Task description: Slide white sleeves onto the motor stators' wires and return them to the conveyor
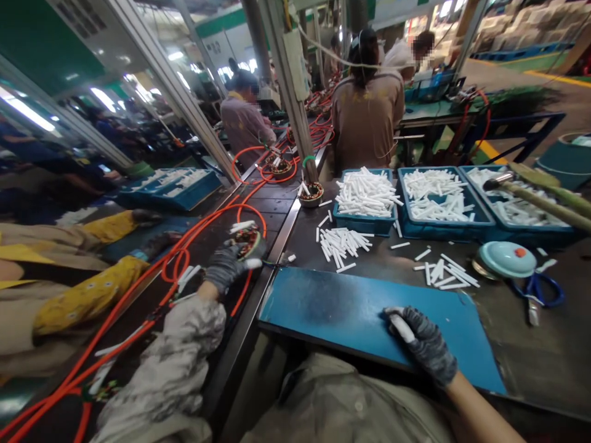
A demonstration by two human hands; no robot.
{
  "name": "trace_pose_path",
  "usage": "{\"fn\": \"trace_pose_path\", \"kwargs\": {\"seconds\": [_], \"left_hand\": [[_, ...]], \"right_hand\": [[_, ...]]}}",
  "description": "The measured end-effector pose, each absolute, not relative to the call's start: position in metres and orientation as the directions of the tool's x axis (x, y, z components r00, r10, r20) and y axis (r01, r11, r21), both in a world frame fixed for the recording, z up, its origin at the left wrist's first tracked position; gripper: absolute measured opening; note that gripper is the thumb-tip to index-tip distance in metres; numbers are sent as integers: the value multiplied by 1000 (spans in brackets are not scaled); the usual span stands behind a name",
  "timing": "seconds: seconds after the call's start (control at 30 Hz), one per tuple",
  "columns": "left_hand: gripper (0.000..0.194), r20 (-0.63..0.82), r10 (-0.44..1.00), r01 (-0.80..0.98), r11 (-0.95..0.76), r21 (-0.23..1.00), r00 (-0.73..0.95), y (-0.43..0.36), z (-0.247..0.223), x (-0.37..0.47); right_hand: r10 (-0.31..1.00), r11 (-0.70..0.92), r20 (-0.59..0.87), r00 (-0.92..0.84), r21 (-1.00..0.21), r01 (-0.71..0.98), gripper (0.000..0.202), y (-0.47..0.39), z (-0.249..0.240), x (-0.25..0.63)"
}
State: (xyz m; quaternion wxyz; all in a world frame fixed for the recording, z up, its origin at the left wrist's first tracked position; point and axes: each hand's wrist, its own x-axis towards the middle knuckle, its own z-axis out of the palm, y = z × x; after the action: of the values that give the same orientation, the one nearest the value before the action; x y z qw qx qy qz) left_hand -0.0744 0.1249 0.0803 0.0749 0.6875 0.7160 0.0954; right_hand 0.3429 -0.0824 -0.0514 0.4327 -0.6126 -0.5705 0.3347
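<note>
Currently, in the head view, gripping a small round pot with the left hand, gloved fingers curled against its near side, above the dark belt and left of the metal rail. Inside that pot, red and dark bits, with white pieces at the top. Bending the gloved fingers of the right hand over the blue board, right of its middle; cannot tell whether anything is held in them.

Beyond the board, loose white sticks in one pile and more nearer the scissors, lying beside a pale blue round container. Farther back, three blue bins of white sticks in a row. At the foot of a metal post, another pot. Along the belt, orange hoses. At the far left, a co-worker's yellow sleeves; ahead, a person in brown, back turned.
</note>
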Motion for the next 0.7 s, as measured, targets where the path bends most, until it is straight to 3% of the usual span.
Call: {"fn": "trace_pose_path", "kwargs": {"seconds": [0.07,0.13,0.2,0.33,0.43,0.47,0.5,0.6,0.63,0.7], "left_hand": [[60,-5,993,970,-114,214,118,95,74,-66],[57,-119,959,930,-210,302,256,70,64,-49],[54,-170,941,890,-203,408,293,49,50,-25],[54,-84,955,811,-194,552,286,15,30,23],[64,-19,834,554,-348,756,551,6,41,36],[64,46,822,488,-381,785,567,9,49,32],[61,119,848,468,-396,790,516,16,56,24],[57,301,949,615,-290,733,89,52,65,-21],[61,254,965,635,-235,736,63,64,64,-39],[73,-6,970,638,-154,755,242,83,55,-71]], "right_hand": [[987,25,91,132,-901,433,38,-84,-52,344],[985,26,100,137,-890,456,37,-86,-51,346],[986,28,103,131,-878,478,36,-87,-51,349],[983,73,156,95,-813,578,33,-83,-49,346],[959,178,280,46,-721,670,31,-72,-39,329],[944,232,330,14,-692,683,30,-68,-34,322],[924,293,382,-25,-664,687,28,-63,-29,313],[846,473,508,-164,-570,672,25,-51,-12,288],[819,524,530,-219,-539,659,27,-48,-8,279],[770,614,545,-333,-490,619,33,-41,-3,263]]}}
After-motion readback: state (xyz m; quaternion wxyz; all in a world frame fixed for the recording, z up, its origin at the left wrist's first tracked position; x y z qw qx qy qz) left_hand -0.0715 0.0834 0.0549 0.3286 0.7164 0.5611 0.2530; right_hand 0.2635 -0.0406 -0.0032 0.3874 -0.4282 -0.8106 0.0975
